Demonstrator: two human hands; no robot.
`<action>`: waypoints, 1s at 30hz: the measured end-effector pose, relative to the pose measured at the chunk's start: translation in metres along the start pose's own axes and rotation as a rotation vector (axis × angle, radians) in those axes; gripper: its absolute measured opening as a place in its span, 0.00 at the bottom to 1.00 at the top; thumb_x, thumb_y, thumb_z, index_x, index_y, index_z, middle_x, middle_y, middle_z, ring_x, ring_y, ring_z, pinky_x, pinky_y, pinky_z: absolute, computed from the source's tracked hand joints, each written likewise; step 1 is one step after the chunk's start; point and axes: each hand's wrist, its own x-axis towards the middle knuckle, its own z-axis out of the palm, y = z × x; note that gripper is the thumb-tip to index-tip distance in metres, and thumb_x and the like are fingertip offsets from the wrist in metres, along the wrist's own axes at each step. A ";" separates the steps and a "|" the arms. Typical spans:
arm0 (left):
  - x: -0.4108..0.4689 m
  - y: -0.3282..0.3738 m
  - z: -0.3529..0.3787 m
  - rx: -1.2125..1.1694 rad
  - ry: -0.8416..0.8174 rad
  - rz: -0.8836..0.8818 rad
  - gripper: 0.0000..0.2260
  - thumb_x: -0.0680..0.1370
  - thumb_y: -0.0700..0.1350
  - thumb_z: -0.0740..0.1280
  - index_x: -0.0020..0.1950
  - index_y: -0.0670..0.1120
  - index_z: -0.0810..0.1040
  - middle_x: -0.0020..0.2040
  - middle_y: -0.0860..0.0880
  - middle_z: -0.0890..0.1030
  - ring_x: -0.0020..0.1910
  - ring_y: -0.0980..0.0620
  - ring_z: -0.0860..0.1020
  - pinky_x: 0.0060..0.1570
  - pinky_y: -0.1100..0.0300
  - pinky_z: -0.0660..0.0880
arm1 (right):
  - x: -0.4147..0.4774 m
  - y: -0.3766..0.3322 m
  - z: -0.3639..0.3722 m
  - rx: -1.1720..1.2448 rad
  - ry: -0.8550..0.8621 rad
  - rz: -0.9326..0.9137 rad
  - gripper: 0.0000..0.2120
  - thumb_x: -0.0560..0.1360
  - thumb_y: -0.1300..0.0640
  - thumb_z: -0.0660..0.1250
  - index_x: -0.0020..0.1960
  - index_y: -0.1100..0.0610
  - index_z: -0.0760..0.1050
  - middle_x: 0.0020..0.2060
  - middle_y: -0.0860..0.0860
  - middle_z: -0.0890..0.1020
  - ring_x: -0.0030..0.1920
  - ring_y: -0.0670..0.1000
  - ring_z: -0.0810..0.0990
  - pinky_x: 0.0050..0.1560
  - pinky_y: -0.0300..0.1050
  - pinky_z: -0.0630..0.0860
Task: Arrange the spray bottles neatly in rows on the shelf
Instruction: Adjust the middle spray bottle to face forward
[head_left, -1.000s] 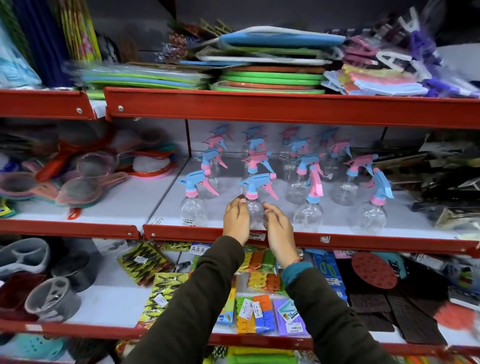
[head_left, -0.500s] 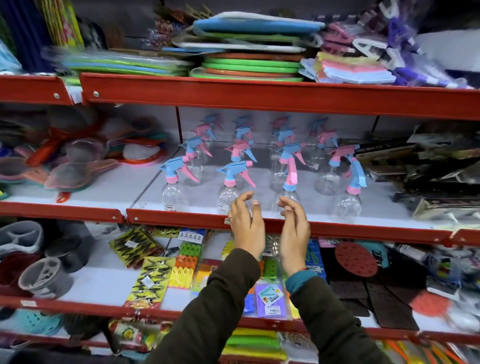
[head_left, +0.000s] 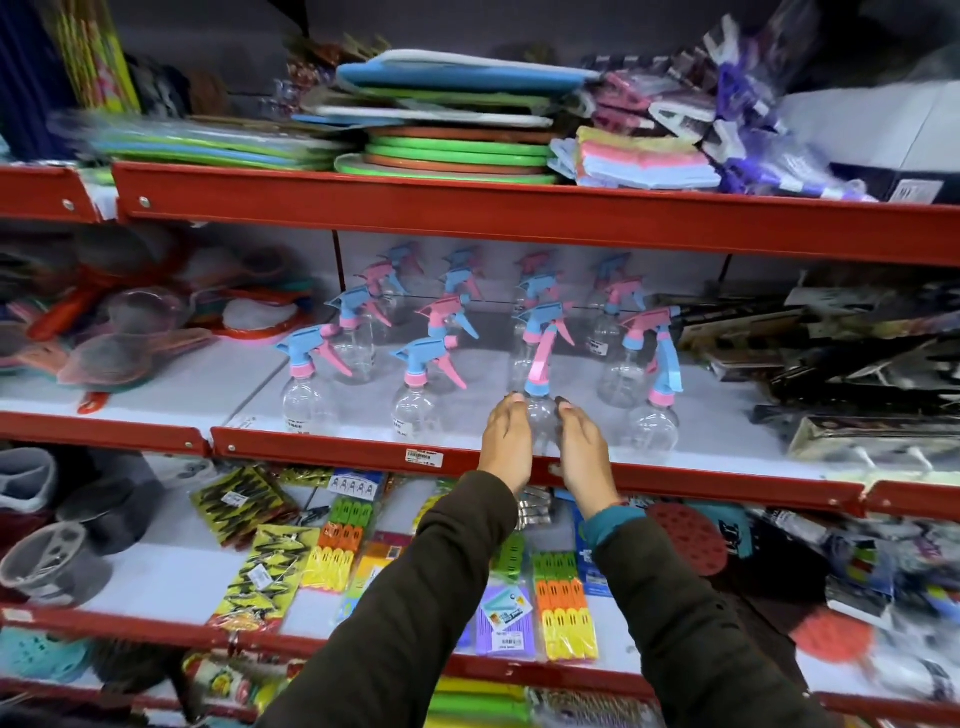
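Observation:
Several clear spray bottles with blue and pink trigger heads stand in rows on the white middle shelf (head_left: 717, 441). The front row holds a blue-headed bottle (head_left: 306, 400), another blue-headed one (head_left: 415, 405), a pink-headed bottle (head_left: 540, 423) and a blue-headed one with a pink collar (head_left: 657, 426). My left hand (head_left: 506, 441) and my right hand (head_left: 582, 447) cup the pink-headed bottle from both sides, fingers against its clear body. Its trigger head points toward me, unlike its left neighbours. More bottles (head_left: 447, 317) fill the rows behind.
A red front rail (head_left: 311, 449) with a price tag (head_left: 423, 456) edges the shelf. Mesh strainers (head_left: 104, 353) lie to the left, dark packaged goods (head_left: 857, 364) to the right. The upper shelf's red rail (head_left: 519, 218) hangs above. Clothes pegs (head_left: 561, 597) fill the shelf below.
My hands let go of the second front bottle, drew back, then moved right and closed around the third, pink-headed bottle. The camera view shifted slightly right and closer.

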 end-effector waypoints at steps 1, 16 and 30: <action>0.002 0.000 0.001 -0.010 0.005 -0.004 0.21 0.83 0.49 0.49 0.73 0.44 0.66 0.75 0.45 0.67 0.75 0.50 0.64 0.74 0.60 0.55 | -0.002 0.002 -0.003 -0.010 0.007 -0.010 0.20 0.83 0.52 0.54 0.70 0.56 0.74 0.69 0.54 0.78 0.70 0.54 0.75 0.75 0.58 0.68; 0.014 -0.009 0.001 -0.020 0.143 0.043 0.20 0.83 0.49 0.50 0.74 0.45 0.65 0.75 0.46 0.64 0.74 0.50 0.63 0.69 0.64 0.54 | -0.005 0.003 -0.007 0.017 0.138 -0.054 0.19 0.82 0.55 0.55 0.69 0.57 0.74 0.70 0.54 0.75 0.68 0.50 0.72 0.70 0.42 0.65; 0.014 -0.014 -0.002 -0.017 0.039 0.033 0.19 0.83 0.47 0.52 0.71 0.45 0.69 0.73 0.44 0.68 0.72 0.50 0.66 0.70 0.62 0.58 | -0.005 0.005 -0.004 0.075 0.006 -0.036 0.19 0.83 0.57 0.56 0.72 0.56 0.73 0.72 0.53 0.75 0.72 0.53 0.73 0.77 0.53 0.67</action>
